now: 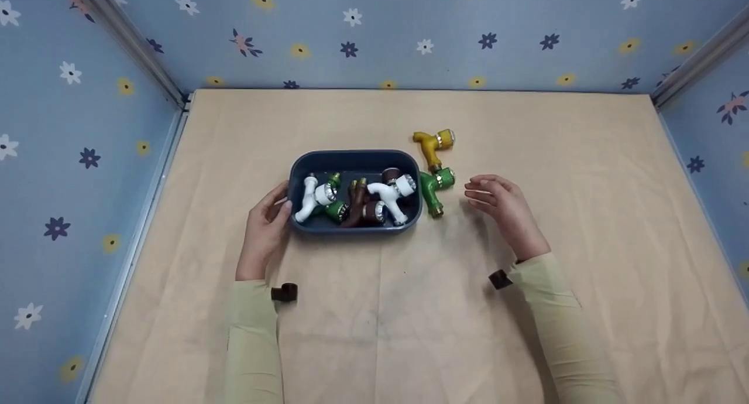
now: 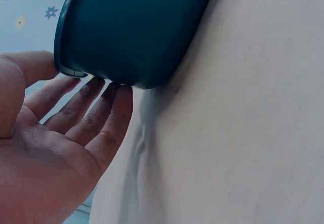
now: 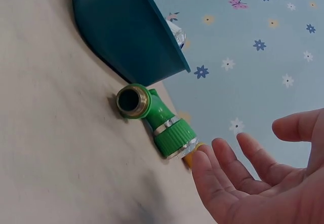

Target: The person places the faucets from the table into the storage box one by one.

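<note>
A dark blue plastic bin point(image 1: 354, 230) holds several taps: white taps point(image 1: 391, 198), brown taps point(image 1: 354, 208) and a green tap point(image 1: 335, 211). My left hand point(image 1: 266, 228) is at the bin's left end. In the left wrist view, its nearly straight fingers point(image 2: 114, 112) touch the outer wall, with the thumb at the rim. To the right, my right hand point(image 1: 497, 202) hovers with relaxed fingers and nothing in them. Nearest to it lies another green tap point(image 1: 433, 190), close against the bin's right end. A yellow tap point(image 1: 432, 146) lies just behind that one.
Beige cloth point(image 1: 380, 310) covers the table. Blue flowered panels point(image 1: 386, 35) stand behind it and at both sides. A small dark fitting is strapped at each wrist, by the sleeve ends.
</note>
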`<state>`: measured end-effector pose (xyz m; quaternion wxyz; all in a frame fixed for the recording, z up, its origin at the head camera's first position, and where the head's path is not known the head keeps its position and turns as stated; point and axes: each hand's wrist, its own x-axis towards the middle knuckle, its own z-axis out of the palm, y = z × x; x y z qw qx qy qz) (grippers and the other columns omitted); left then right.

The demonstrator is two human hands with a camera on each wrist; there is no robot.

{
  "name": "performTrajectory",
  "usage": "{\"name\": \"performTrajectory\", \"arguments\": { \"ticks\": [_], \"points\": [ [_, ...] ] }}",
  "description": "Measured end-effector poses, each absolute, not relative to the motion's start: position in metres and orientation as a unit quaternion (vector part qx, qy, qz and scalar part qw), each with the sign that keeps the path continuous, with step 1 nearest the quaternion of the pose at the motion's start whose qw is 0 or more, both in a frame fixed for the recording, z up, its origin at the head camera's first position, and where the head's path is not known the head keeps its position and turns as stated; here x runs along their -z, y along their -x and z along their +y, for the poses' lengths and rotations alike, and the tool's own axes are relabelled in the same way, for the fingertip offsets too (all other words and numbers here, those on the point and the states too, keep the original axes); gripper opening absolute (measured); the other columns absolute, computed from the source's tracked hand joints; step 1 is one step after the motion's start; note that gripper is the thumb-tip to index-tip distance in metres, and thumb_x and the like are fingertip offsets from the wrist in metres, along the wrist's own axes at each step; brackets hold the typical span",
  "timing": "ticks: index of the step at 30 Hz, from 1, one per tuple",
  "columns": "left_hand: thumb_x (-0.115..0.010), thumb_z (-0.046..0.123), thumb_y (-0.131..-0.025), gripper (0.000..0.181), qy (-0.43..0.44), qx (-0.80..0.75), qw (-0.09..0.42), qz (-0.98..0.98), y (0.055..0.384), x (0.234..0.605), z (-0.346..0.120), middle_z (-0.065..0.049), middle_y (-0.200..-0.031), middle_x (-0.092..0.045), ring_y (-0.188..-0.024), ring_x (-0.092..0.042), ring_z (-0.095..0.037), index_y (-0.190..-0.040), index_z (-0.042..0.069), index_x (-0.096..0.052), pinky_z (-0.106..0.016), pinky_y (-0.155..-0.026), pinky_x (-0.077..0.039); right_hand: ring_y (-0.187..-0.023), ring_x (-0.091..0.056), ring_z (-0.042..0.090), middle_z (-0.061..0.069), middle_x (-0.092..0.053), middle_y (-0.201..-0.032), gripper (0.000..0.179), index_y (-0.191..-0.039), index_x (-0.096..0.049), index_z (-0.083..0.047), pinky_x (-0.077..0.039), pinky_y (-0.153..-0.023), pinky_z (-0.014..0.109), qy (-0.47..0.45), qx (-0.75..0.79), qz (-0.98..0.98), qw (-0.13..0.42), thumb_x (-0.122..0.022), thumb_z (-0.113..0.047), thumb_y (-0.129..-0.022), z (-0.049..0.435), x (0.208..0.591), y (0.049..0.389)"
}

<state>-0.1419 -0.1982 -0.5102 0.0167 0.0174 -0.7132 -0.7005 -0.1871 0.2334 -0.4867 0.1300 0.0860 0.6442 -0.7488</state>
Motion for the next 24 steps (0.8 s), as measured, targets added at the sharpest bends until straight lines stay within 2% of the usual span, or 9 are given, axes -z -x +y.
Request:
{"name": "performTrajectory", "arguments": {
  "ticks": [6, 12, 19, 24],
  "points": [
    [-0.051, -0.002, -0.097, 0.046, -0.022, 0.704, 0.006, -0.710, 0.144, 0.509, -0.195, -0.025, -0.137, -0.045, -0.123, -0.047, -0.035, -0.141, -0.006, -0.040, -0.019, -0.091, -0.043, -0.119, -0.051, 0.039, 0.029, -0.051, -0.128, 0.033, -0.123, -0.050, 0.011, -0.039, -0.101, 0.046, -0.091, 0.740, 0.656, 0.118, -0.044, -0.014, -0.101, 0.239, 0.489, 0.190],
    [-0.051, -0.002, -0.097, 0.044, -0.011, 0.706, 0.016, -0.708, 0.146, 0.509, -0.194, -0.028, -0.136, -0.045, -0.123, -0.047, -0.039, -0.140, -0.007, -0.042, -0.019, -0.090, -0.043, -0.119, -0.049, 0.042, 0.029, -0.051, -0.126, 0.032, -0.122, -0.048, 0.013, -0.039, -0.101, 0.046, -0.082, 0.728, 0.671, 0.114, -0.041, -0.011, -0.102, 0.243, 0.488, 0.195],
    [-0.051, -0.001, -0.097, 0.045, -0.011, 0.704, 0.016, -0.710, 0.146, 0.510, -0.194, -0.027, -0.136, -0.045, -0.123, -0.047, -0.037, -0.140, -0.007, -0.041, -0.020, -0.091, -0.042, -0.120, -0.049, 0.041, 0.029, -0.049, -0.128, 0.032, -0.123, -0.047, 0.014, -0.038, -0.102, 0.044, -0.081, 0.716, 0.683, 0.118, -0.041, -0.009, -0.101, 0.245, 0.489, 0.202],
    [-0.051, -0.001, -0.097, 0.045, -0.019, 0.698, 0.017, -0.715, 0.142, 0.510, -0.197, -0.026, -0.137, -0.045, -0.124, -0.047, -0.036, -0.140, -0.007, -0.041, -0.020, -0.093, -0.042, -0.120, -0.050, 0.039, 0.024, -0.051, -0.126, 0.030, -0.122, -0.049, 0.012, -0.039, -0.101, 0.043, -0.086, 0.713, 0.685, 0.123, -0.043, -0.006, -0.098, 0.241, 0.490, 0.207]
  ]
}}
